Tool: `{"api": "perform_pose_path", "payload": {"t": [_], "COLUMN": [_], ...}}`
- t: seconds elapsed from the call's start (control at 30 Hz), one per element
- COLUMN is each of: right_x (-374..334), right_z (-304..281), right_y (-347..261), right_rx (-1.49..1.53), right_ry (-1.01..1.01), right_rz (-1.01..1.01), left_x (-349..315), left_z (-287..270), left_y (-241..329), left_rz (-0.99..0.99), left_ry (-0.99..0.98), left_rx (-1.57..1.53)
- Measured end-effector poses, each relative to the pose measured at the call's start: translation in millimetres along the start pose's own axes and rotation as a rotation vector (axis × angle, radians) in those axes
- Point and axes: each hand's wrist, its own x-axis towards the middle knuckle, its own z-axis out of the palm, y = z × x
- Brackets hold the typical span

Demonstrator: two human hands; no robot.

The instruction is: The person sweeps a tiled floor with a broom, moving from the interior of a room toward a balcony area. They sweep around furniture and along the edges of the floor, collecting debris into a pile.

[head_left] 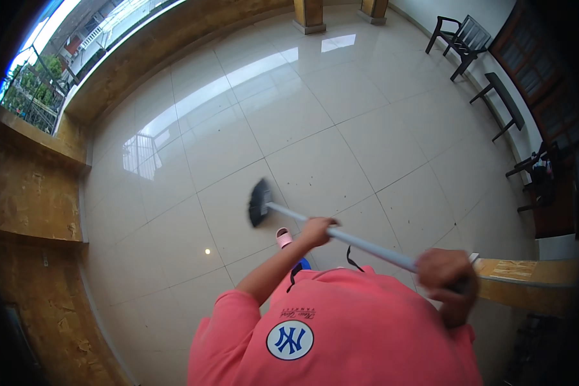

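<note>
A broom slants across the view, its grey handle (370, 246) running from my right side down to a dark bristle head (260, 203) on the tiled floor. My left hand (318, 233) is wrapped round the handle at its lower part. Higher up, close to the handle's end, my right hand (445, 276) grips it too, slightly smeared by motion. The bristles are blurred. Small dark bits of debris (311, 184) lie scattered on the tiles to the right of the broom head. One foot in a pink slipper (284, 237) shows just behind the broom.
Glossy light tiles (341, 154) spread out ahead. Along the right wall stand a dark armchair (462, 44), a narrow dark bench (500, 103) and more dark furniture (539, 168). Two pillars (309, 16) rise at the far side. A low ochre wall (119, 83) borders the left.
</note>
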Motion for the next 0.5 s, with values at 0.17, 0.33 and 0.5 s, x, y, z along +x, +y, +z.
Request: {"api": "perform_pose_path", "payload": {"t": [0.17, 0.33, 0.5], "right_x": [77.7, 103.7, 148.2], "right_z": [-19.9, -17.8, -9.1], "right_y": [-68.9, -87.5, -0.9], "right_rx": [-0.244, 0.131, 0.315], "right_ry": [-0.36, -0.29, 0.003], "right_rz": [-0.202, -0.658, -0.475], "left_x": [61.5, 29.6, -44.5], "left_z": [-50.0, -139.0, -186.2], "left_y": [83.5, 91.4, -17.8], "left_rz": [0.182, 0.305, -0.037], "left_ry": [-0.033, -0.085, 0.076], "left_rx": [-0.2, -0.188, -0.135]}}
